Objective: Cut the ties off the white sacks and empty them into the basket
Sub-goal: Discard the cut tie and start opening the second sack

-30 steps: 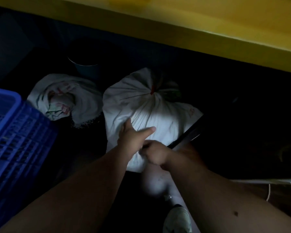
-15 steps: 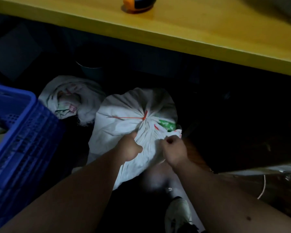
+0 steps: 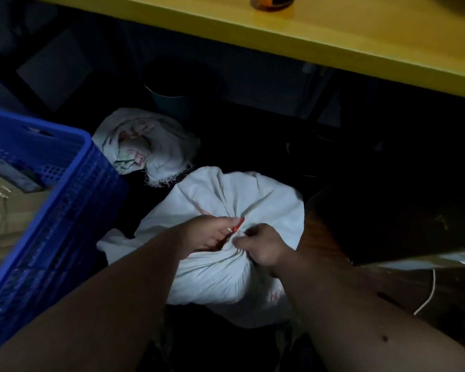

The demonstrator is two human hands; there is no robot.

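Observation:
A tied white sack (image 3: 234, 267) lies on the dark floor under a yellow table. Its bunched neck is bound with a red tie (image 3: 238, 225). My left hand (image 3: 204, 233) is closed on the sack's neck at the red tie. My right hand (image 3: 261, 245) grips the bunched fabric just right of the tie. A second white sack (image 3: 148, 149), open at the top with printed material showing, sits behind and to the left. The blue perforated basket (image 3: 65, 200) stands at the left, with some items inside. No cutting tool shows.
The yellow table edge (image 3: 306, 41) overhangs the work area, with an orange and black object (image 3: 273, 1) on top. A dark bucket (image 3: 169, 95) stands behind the sacks. A brown surface with a white cord (image 3: 427, 294) is at the right.
The sack has been pulled closer to me and out from under the table. Both hands shifted from its side onto the tied neck. The dark long object seen earlier at the right is gone from view.

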